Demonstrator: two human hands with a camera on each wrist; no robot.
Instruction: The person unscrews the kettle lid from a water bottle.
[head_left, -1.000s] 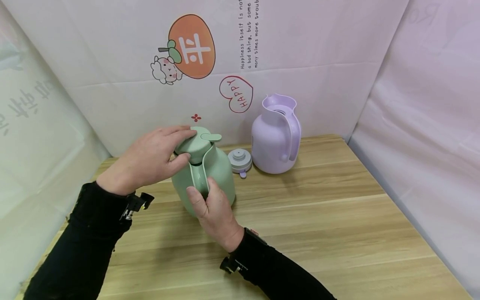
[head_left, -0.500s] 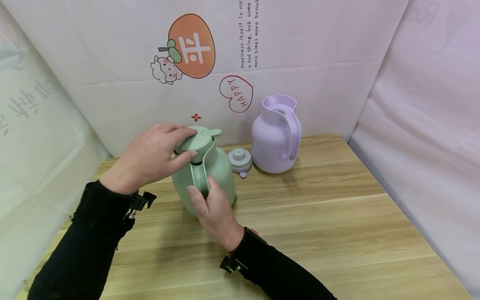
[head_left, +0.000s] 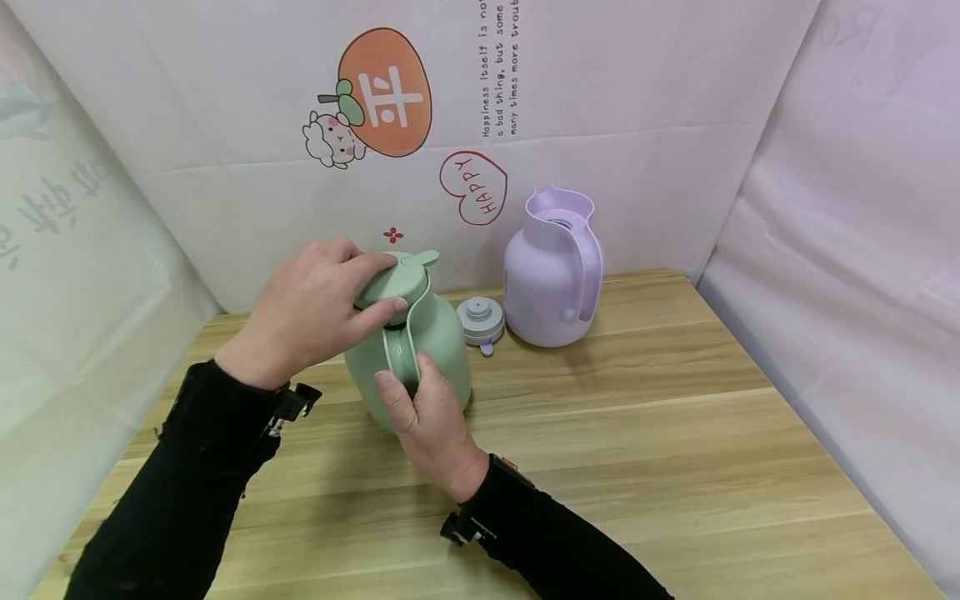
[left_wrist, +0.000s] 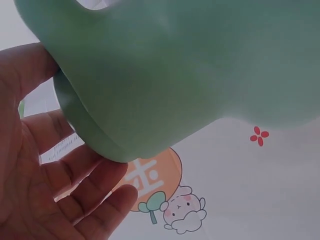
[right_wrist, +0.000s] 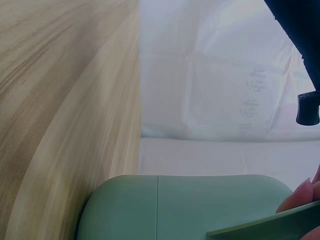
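A light green thermos jug (head_left: 444, 337) stands upright on the wooden table. My left hand (head_left: 303, 312) grips its round lid (head_left: 396, 283), with the thumb on the near side and fingers over the top. The lid's small tab (head_left: 427, 258) points to the back right. Lower down, my right hand (head_left: 437, 429) is wrapped around the jug's handle (head_left: 401, 357). In the left wrist view, fingertips (left_wrist: 112, 172) touch the lid's edge under the jug's flared mouth. The right wrist view has the jug's body (right_wrist: 200, 200) and part of a finger (right_wrist: 297, 196) at the handle.
A lilac jug (head_left: 543, 287) with an uncovered mouth stands at the back right. Beside it lies a grey stopper lid (head_left: 480, 317) with a lilac tab, upside down. A printed white cloth (head_left: 637, 125) hangs behind the table (head_left: 637, 433).
My left hand has turned the lid counterclockwise; its tab has swung from the right toward the back. The left wrist has shifted slightly right. My right hand and the jug have stayed put.
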